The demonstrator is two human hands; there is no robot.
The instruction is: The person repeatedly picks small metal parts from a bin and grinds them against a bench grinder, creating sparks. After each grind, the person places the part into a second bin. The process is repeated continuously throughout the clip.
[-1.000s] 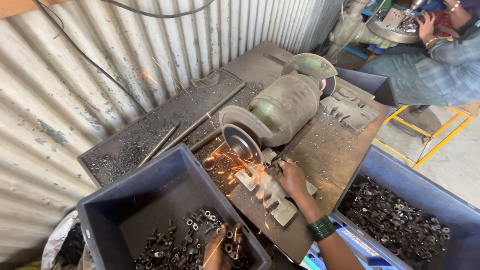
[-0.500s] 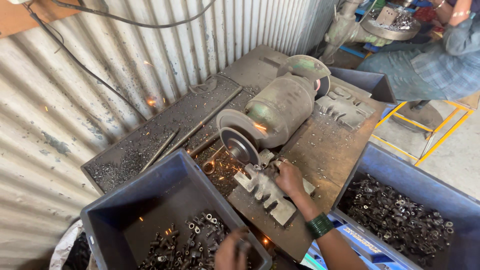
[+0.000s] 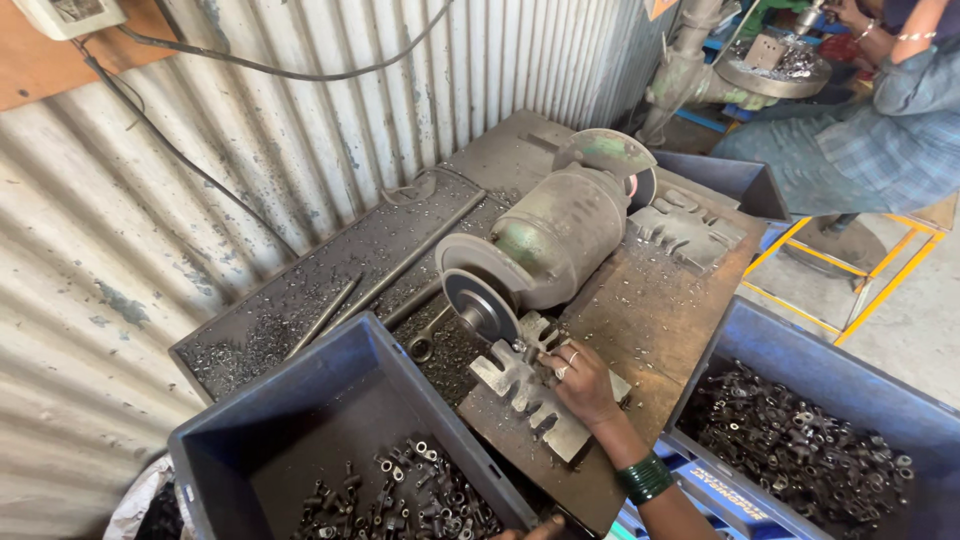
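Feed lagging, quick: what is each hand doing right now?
Left hand: mostly out of frame, cannot be told.
Right hand: pinching a small part at the grinding wheel.

One bench grinder (image 3: 560, 235), three blue bins (image 3: 300, 420), two loose rods (image 3: 330, 312), one notched steel rest (image 3: 525, 395).

A corrugated metal wall (image 3: 300, 130) fills the upper left of the frame, daylight bright on its ribs, with a black cable (image 3: 290, 72) looping across it. A wooden board (image 3: 40, 70) sits at the top left corner. At right, a yellow frame (image 3: 860, 290) stands on the grey concrete floor (image 3: 915, 320).
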